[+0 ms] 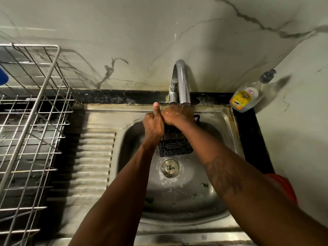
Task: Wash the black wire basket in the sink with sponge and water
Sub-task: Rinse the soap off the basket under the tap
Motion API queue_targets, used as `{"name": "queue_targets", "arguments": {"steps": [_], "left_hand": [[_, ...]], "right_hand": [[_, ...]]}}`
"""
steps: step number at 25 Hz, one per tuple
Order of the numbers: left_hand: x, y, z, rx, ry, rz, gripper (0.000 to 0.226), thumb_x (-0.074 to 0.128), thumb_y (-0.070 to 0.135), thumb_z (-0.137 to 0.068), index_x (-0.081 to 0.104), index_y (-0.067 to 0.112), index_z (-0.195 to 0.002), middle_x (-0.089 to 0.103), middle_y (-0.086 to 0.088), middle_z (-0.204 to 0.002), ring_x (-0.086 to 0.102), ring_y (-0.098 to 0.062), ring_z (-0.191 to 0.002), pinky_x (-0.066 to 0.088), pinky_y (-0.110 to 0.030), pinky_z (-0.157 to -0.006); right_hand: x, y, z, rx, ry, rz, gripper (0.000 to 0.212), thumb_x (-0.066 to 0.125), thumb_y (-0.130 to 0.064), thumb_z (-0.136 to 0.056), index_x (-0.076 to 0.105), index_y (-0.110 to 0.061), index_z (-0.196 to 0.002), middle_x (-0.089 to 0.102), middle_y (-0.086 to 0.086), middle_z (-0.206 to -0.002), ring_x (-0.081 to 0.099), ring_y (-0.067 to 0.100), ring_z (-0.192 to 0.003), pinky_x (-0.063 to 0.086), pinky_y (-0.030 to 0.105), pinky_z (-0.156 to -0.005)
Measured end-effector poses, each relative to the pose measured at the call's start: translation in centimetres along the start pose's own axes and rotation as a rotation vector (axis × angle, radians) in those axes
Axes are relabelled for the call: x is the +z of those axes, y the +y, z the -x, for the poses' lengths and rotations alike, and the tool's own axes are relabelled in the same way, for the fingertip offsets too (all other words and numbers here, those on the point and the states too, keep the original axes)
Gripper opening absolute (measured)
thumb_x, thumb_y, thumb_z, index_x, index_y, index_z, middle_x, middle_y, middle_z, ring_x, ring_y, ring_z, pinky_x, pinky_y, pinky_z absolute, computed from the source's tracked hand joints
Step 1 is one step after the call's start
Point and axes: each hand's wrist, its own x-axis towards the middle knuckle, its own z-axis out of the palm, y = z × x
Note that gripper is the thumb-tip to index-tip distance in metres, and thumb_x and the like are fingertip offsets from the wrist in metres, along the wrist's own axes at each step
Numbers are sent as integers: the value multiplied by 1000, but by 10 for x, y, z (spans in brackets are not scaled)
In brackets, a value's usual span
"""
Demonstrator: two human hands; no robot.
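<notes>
Rinse step, likely: black wire basket [174,144] over sink [218,114] bowl at back edge, under faucet [182,80]. Left hand [153,125] grips its left side, right hand [174,116] grips top rim. No sponge seen; next, turn basket under spout

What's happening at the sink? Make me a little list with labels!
thing being washed: black wire basket, held over the sink bowl, under the tap
left grip: holds the basket's left side, thumb up
right grip: wet, curled over the basket's top
sponge: not visible
soap bottle: on the counter, right of the tap
dish rack: left of the sink
</notes>
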Motion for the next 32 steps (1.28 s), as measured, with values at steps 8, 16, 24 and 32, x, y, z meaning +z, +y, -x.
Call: {"name": "queue_targets", "arguments": {"steps": [8, 16, 24, 32], "left_hand": [[12, -14, 7, 1, 22, -63, 67, 45, 72, -92, 56, 16, -57, 67, -10, -67, 66, -24, -64, 59, -45, -78], [22, -14, 4, -10, 51, -226, 61, 53, 63, -94, 65, 6, -74, 71, -16, -86, 67, -24, -72, 56, -34, -72], [28, -19, 63, 844, -161, -956, 54, 21, 39, -105, 60, 11, -129, 63, -9, -129, 52, -27, -124, 33, -49, -114], [25, 21, 23, 581, -370, -1112, 26, 49, 44, -97, 64, 23, -91, 64, 0, -83, 59, -21, -73, 53, -33, -70]], "right_hand": [[24, 42, 32, -228, 239, 38, 56, 22, -52, -106, 55, -20, -75, 58, 5, -78, 54, 20, -76, 47, 39, -81], [53, 88, 31, -288, 521, -36, 51, 24, -49, -105, 67, -23, -97, 71, -1, -91, 68, 22, -85, 49, 38, -85], [35, 102, 13, -256, 558, -405, 46, 32, -43, -103, 65, -17, -86, 71, 9, -83, 64, 33, -77, 41, 33, -67], [30, 82, 20, -176, 644, -441, 51, 36, -40, -107, 74, -10, -88, 74, 17, -84, 68, 38, -78, 44, 35, -67]]}}
